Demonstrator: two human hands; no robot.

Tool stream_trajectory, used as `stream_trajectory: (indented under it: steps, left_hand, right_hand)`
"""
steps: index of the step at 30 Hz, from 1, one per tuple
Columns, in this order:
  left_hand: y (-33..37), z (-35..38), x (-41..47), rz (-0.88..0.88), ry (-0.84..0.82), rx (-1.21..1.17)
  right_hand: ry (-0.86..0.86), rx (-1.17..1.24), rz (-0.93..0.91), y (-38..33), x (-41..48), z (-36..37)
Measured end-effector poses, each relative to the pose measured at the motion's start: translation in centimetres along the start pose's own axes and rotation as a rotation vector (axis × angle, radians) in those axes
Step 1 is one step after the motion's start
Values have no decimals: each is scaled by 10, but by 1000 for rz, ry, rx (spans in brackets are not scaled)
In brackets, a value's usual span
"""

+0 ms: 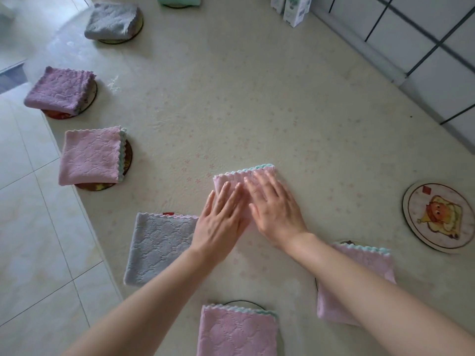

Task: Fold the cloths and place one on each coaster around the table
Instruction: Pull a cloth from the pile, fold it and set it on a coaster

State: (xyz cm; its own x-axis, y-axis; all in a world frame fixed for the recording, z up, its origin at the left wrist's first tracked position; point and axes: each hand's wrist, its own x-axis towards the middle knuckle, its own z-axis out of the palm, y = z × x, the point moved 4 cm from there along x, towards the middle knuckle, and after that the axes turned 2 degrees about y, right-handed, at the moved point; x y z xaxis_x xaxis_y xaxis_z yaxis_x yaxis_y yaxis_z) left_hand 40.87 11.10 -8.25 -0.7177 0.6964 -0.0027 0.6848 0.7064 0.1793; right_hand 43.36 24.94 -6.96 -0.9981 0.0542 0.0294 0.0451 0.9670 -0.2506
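A folded pink cloth with a mint scalloped edge point(231, 179) lies on the table point(257, 111) in the middle. My left hand point(221, 219) and my right hand point(272, 206) press flat on it, fingers spread, side by side. A bare round coaster with a cartoon picture point(437, 217) sits at the right. Folded cloths rest on coasters around the edge: grey point(113, 20), purple point(60, 89), pink point(90, 156), grey point(159, 247), pink point(236, 332) and pink point(380, 263) partly under my right forearm.
A mint cloth point(178, 0) on a coaster is cut off at the top. White cartons point(293, 7) stand at the back by a tiled wall point(424, 42). The table's left edge drops to a tiled floor point(30, 227).
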Motion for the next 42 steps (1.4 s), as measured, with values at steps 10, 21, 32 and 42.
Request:
stream_trajectory:
  steps: [10, 21, 32, 42]
  left_hand:
    - [-42, 5, 16, -101, -146, 73]
    - [-59, -20, 53, -76, 46, -69]
    - [-59, -30, 78, -319, -344, -451]
    - [22, -56, 80, -424, -479, -1297]
  right_hand:
    - [-100, -121, 171, 22, -17, 14]
    - [-33, 184, 776, 14, -48, 0]
    - [-118, 682, 1092, 0, -72, 1]
    - [193, 912, 1057, 54, -144, -70]
